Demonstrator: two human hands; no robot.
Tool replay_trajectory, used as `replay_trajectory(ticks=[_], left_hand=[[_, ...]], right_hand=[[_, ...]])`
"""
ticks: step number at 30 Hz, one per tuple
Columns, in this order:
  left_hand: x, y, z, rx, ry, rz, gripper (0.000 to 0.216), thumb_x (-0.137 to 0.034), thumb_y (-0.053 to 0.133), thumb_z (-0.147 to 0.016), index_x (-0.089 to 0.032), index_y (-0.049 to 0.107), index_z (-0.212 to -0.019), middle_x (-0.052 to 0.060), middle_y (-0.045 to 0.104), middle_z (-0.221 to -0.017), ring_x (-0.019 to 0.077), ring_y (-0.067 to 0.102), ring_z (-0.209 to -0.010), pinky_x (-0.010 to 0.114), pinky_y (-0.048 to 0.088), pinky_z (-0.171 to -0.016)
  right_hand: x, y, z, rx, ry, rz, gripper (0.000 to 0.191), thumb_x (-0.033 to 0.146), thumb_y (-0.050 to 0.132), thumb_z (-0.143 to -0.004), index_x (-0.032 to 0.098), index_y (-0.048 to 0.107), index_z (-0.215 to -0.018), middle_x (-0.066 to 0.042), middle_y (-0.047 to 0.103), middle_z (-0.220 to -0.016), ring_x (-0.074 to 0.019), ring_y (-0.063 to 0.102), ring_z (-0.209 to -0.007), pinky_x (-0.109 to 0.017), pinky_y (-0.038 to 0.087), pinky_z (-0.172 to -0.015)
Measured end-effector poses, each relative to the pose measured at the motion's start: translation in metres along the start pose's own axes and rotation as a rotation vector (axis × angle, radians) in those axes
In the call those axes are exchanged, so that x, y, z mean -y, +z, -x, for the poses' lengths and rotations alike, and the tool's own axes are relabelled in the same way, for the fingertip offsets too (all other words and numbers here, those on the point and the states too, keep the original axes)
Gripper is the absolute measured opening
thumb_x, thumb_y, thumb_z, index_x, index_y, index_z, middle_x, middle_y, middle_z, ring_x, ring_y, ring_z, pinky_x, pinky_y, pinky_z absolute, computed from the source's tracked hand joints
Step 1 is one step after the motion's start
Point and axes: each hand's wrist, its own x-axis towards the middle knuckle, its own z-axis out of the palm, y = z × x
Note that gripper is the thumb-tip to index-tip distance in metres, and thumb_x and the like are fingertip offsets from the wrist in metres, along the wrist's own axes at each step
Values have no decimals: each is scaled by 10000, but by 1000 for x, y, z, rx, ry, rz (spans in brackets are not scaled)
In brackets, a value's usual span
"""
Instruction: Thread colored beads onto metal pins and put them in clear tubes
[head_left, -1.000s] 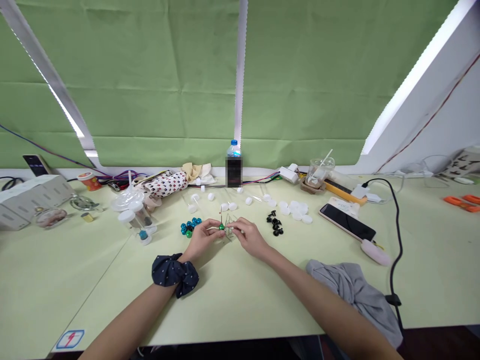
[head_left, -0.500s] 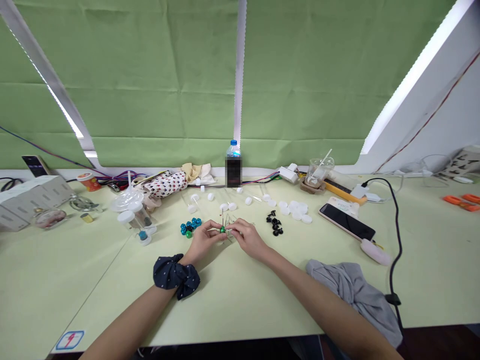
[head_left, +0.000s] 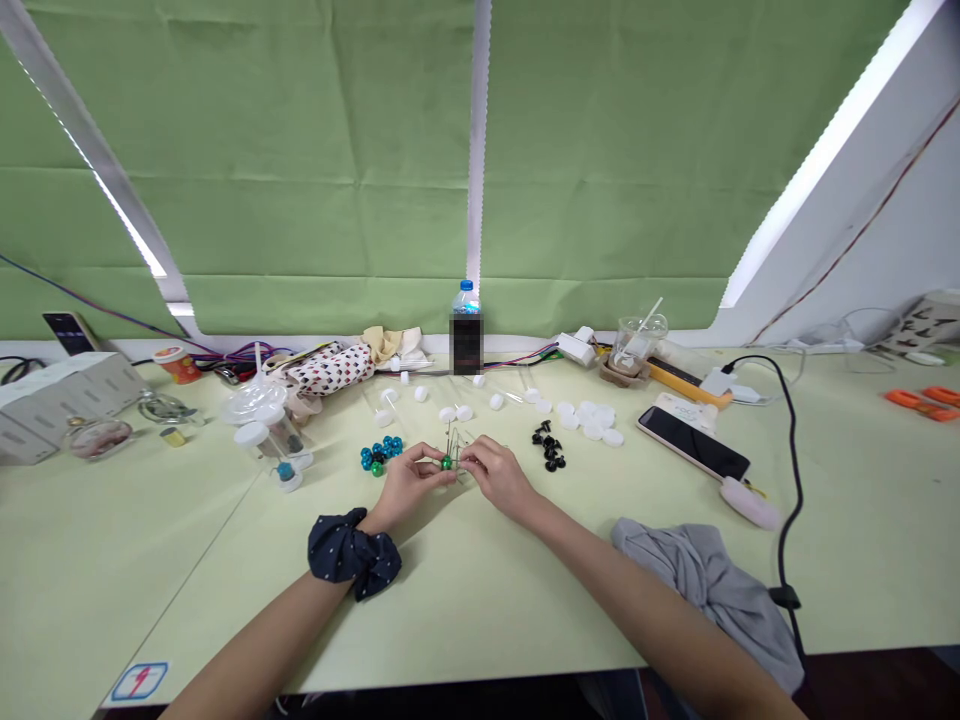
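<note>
Between thumb and fingertips, my left hand (head_left: 411, 482) pinches a shiny green ball (head_left: 446, 463) that has thin wire-like pieces by it. My right hand (head_left: 495, 475) is closed in a pinch just to the right, its fingertips on a thin wire (head_left: 460, 455) near the ball. Its far end is too fine to make out. Left of my left hand lies a cluster of blue balls (head_left: 386, 448), with a green ball (head_left: 377, 468) at its near side. Several black pegs with flat heads (head_left: 550, 445) are scattered to the right of my right hand.
White round caps (head_left: 592, 418) and clear tubes lie behind the hands. Lidded clear containers (head_left: 259, 440) stand at left. A bottle (head_left: 466, 330) stands at the back. On the right are a phone (head_left: 694, 443), a black cable (head_left: 795, 480), a grey cloth (head_left: 697, 570) and orange scissors (head_left: 922, 403).
Both hands stay in nearly the same place. The right fingertips have shifted slightly away from the green ball, and the thin upright wire near it has changed its angle a little.
</note>
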Motion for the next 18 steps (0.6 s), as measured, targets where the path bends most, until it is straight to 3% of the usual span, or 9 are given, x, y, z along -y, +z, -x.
replay_trajectory(ticks=[7, 12, 18], left_hand=[[2, 0, 0, -30, 28, -1, 334, -287, 784, -600, -171, 549, -808, 15, 680, -732, 241, 701, -722, 357, 552, -686], [2, 0, 0, -38, 30, -8, 327, -267, 789, -592, -165, 555, -797, 26, 673, -814, 228, 702, -733, 337, 551, -694], [2, 0, 1, -32, 26, 9, 329, -268, 787, -596, -161, 557, -806, 31, 675, -811, 237, 703, -736, 353, 555, -694]], right_hand=[[4, 1, 0, -37, -2, -50, 155, 170, 429, -892, 188, 574, -840, -53, 499, -870, -157, 525, -739, -272, 437, -668], [6, 4, 2, -63, 26, 18, 184, 208, 401, -906, 178, 570, -839, -79, 473, -1028, -136, 513, -691, -267, 424, -636], [10, 4, 3, -45, 63, 121, 196, 222, 397, -914, 175, 569, -834, -75, 496, -1059, -147, 536, -740, -265, 420, -628]])
